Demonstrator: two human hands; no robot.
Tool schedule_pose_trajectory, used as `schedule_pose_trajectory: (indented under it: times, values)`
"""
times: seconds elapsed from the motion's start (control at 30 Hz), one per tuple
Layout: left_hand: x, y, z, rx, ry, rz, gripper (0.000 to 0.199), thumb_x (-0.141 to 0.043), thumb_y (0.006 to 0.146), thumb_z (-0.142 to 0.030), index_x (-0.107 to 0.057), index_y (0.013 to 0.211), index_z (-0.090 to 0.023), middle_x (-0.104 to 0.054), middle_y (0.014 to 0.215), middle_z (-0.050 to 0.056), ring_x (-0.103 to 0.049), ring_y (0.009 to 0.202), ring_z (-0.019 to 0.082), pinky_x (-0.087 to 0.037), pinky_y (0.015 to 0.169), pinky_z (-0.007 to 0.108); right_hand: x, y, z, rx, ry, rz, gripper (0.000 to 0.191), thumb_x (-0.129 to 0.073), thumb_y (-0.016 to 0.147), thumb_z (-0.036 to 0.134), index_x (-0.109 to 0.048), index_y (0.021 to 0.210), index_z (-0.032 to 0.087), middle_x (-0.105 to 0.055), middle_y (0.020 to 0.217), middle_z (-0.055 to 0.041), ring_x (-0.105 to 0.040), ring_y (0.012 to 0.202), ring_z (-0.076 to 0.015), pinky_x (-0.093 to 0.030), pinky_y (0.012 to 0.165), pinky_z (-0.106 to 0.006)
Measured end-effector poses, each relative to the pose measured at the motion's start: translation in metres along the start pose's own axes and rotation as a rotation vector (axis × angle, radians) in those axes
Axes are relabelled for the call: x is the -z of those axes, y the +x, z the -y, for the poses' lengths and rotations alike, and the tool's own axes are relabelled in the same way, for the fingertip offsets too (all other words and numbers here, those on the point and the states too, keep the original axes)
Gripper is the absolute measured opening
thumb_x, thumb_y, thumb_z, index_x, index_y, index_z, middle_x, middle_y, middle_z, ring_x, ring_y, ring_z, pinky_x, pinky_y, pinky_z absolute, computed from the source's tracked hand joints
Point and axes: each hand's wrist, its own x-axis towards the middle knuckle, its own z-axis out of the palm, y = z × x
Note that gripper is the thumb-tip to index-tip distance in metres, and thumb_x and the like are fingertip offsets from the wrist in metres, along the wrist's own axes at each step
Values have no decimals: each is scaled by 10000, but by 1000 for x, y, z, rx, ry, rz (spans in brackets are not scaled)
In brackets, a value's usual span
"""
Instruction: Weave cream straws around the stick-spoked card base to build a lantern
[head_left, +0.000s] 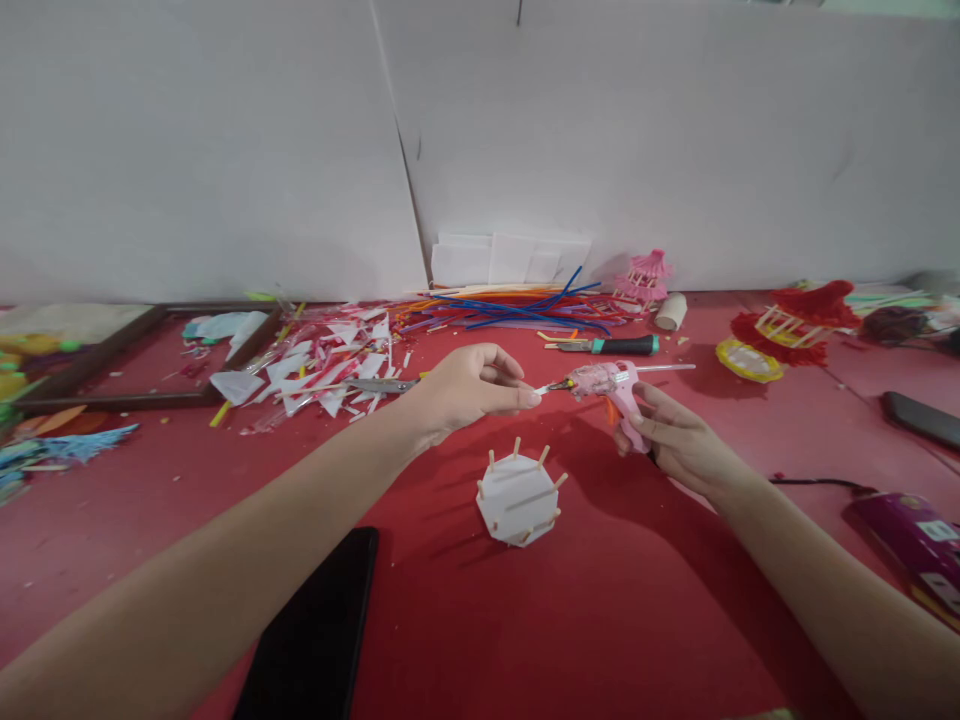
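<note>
My right hand point(679, 435) is wrapped round the handle of a pink hot glue gun point(604, 380), with a clear glue stick point(667, 367) jutting from its back. The gun's nozzle points left, towards my left hand point(491, 385). Thumb and fingers of that hand pinch a small white piece point(543, 390) at the nozzle tip; its exact kind is too small to tell. Below both hands, a white polygonal card base point(517, 505) lies on the red table, with several short wooden sticks point(544, 457) standing round its edge.
Behind my hands lie a craft knife point(619, 346), scissors point(382, 385), white and red scraps point(330, 365) and coloured pipe cleaners point(517, 305). A black phone point(311, 630) is at front left. Red and yellow paper models point(795, 325) and a purple power strip point(907, 545) are on the right.
</note>
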Motion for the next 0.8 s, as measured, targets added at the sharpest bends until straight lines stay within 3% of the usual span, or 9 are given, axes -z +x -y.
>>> schedule_pose_trajectory:
  times: [0.17, 0.43, 0.67, 0.8]
  values:
    - [0, -1, -2, 6, 17, -11, 260, -815, 664, -81, -612, 808, -156, -683, 740, 10, -657, 662, 106, -568, 656, 261, -3, 0, 3, 18, -29, -3, 324, -725, 820, 372, -532, 1049, 247, -578, 711, 29, -527, 603, -143, -397, 607, -316]
    - [-1, -1, -5, 58, 23, -38, 221, -778, 711, -88, -594, 805, -165, -682, 666, -8, -654, 615, 109, -576, 659, 281, 3, 3, -4, 73, -79, -19, 344, -719, 831, 388, -544, 1104, 275, -623, 807, 15, -565, 633, -142, -395, 602, -310]
    - [0, 0, -2, 25, 91, -69, 225, -781, 699, -131, -582, 793, -177, -687, 655, -2, -652, 583, 110, -552, 633, 272, 3, 2, -8, 141, -128, -58, 415, -691, 866, 354, -510, 1236, 302, -607, 835, 19, -564, 674, -147, -401, 605, -303]
    - [1, 1, 1, -18, 183, -80, 211, -773, 698, -184, -574, 770, -189, -707, 700, 18, -670, 601, 121, -540, 619, 272, 1, 1, -10, 202, -210, -102, 407, -706, 848, 360, -523, 1206, 299, -573, 843, 19, -576, 689, -148, -451, 629, -312]
